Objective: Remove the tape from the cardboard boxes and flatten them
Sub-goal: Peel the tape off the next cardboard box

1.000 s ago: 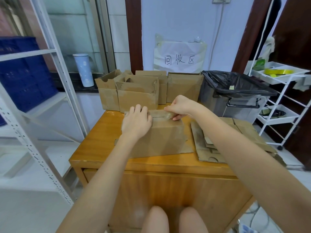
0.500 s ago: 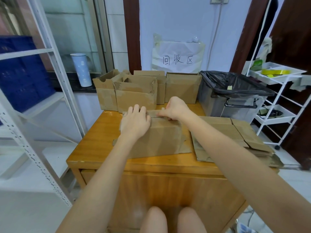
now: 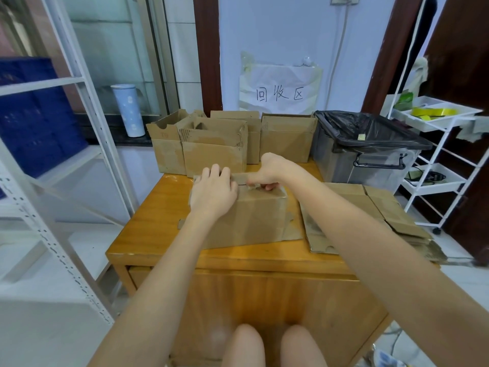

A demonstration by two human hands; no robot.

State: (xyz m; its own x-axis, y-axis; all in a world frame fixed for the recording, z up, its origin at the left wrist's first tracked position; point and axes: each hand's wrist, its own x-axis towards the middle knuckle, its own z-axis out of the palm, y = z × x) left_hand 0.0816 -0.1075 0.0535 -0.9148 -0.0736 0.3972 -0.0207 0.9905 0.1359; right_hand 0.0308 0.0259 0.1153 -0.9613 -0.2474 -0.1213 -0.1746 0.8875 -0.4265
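Cardboard box (image 3: 254,218) on table (image 3: 148,234); left hand (image 3: 213,190) flat on top, fingers relaxed; right hand (image 3: 267,172) just beside, pinching tape (image 3: 255,187).

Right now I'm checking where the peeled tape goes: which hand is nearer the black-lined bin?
Right. The right hand works at the box top, closer to the bin; the left hand rests farther away.

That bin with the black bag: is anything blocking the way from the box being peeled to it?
Nothing visible does. The right hand works at the tape on the box, and the bin stands open just behind and right of it, with bare table between.
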